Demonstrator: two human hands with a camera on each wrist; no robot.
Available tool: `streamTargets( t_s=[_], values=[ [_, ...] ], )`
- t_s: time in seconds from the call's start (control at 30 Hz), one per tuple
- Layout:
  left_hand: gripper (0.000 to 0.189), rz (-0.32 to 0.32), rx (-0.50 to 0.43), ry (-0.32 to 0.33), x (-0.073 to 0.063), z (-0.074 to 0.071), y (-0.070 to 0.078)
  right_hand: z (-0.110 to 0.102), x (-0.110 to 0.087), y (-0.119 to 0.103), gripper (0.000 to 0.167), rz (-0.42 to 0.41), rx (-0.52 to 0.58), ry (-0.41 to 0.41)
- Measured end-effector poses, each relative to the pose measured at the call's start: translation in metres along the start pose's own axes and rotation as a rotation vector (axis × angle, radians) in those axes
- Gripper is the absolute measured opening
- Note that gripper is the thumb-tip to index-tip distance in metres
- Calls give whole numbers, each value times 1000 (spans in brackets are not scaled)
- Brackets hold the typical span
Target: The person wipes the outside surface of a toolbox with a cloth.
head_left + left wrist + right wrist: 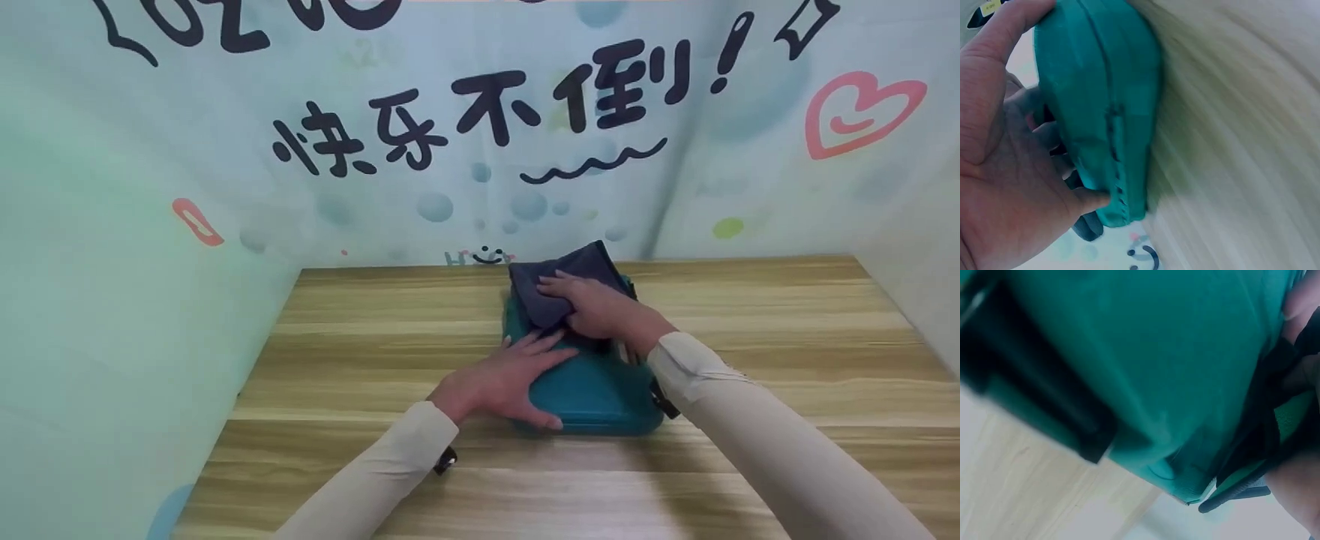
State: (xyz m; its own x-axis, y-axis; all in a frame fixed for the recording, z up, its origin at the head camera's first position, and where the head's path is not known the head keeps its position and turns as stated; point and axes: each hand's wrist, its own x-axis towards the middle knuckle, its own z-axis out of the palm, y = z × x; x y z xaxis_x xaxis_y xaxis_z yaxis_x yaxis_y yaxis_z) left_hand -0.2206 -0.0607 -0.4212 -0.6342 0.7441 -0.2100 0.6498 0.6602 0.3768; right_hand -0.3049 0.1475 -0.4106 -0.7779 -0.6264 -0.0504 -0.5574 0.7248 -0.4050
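A teal zippered case [600,394] lies on the wooden table, a dark navy fabric piece [559,274] on its far part. My left hand [506,379], fingers spread, rests on the case's left side and near corner. In the left wrist view, the thumb and fingers lie along the teal case [1086,84], whose zipper runs down its side. My right hand [600,304] lies on the navy fabric with fingers extended. In the right wrist view, dark fabric [1255,416] partly hides this hand's fingers beside the teal surface [1145,343].
A black strap or handle [664,401] sticks out at the case's right edge. The wooden table [375,337] extends to both sides. Behind it hangs a pale printed cloth backdrop [405,225] with dark lettering, which also runs along the left side.
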Motion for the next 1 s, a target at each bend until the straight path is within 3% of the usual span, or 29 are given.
streamTargets(
  t_s=[0.17, 0.4, 0.5, 0.73, 1.0],
  values=[
    [120, -87, 29, 58, -2, -1, -3, 1, -1, 2, 61, 21, -3, -7],
    [133, -201, -1, 16, -12, -8, -8, -3, 0, -1, 60, 62, 14, -45],
    [135, -212, -20, 2, -14, -9, -13, -5, 0, -3, 59, 70, 1, -58],
    [141, -202, -7, 5, -12, -6, -17, -5, -3, -6, 62, -24, -101, -80],
    [141, -223, 5, -7, -12, -4, -19, -3, -10, -14, 61, -43, -113, -120]
  ],
)
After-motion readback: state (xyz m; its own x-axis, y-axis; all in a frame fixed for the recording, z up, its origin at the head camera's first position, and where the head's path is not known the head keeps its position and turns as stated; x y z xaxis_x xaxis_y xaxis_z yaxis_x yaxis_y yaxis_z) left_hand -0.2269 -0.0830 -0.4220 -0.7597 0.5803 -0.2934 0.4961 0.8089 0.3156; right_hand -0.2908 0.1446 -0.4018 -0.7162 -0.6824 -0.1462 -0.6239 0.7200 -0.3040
